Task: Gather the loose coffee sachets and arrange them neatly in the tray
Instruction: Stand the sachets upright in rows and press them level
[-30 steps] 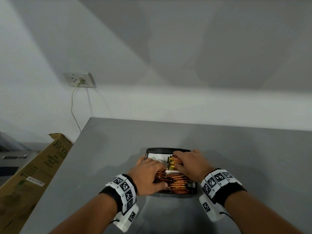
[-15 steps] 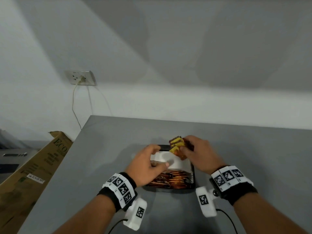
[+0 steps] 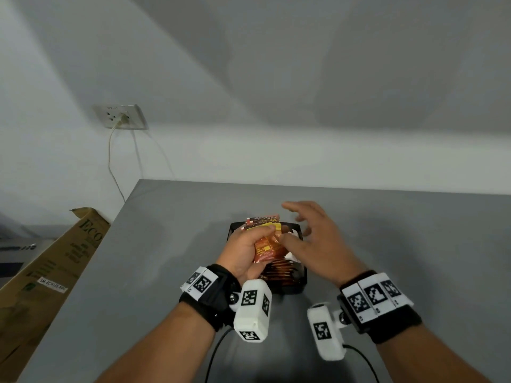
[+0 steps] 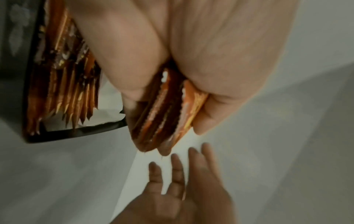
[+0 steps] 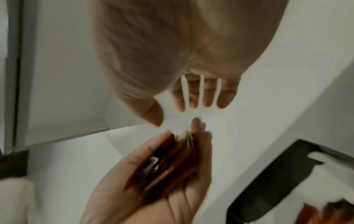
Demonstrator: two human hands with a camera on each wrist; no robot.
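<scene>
Holding a small stack of coffee sachets, the left hand has its fingers and thumb curled round the packets, raised just above the black tray. From the left wrist view the stack shows edge-on, several orange and brown packets pressed together between thumb and fingers. Right hand sits just beside the stack, on its right side, fingers spread and loosely straight, gripping nothing; whether the thumb touches the packets cannot be told from the head view. In the right wrist view its fingers are apart with gaps between them, and the left hand with the stack lies just below them, not in contact there. More sachets stand on edge in a row in the near part of the tray, packed close; the left wrist view shows that row against the tray wall, with white paper lining bare in the rest of it. Tray rests on a grey table. Both wrists carry black bands with printed markers and white camera blocks. Left of the table leans a cardboard box; a wall socket with a cord plugged in sits above it.
</scene>
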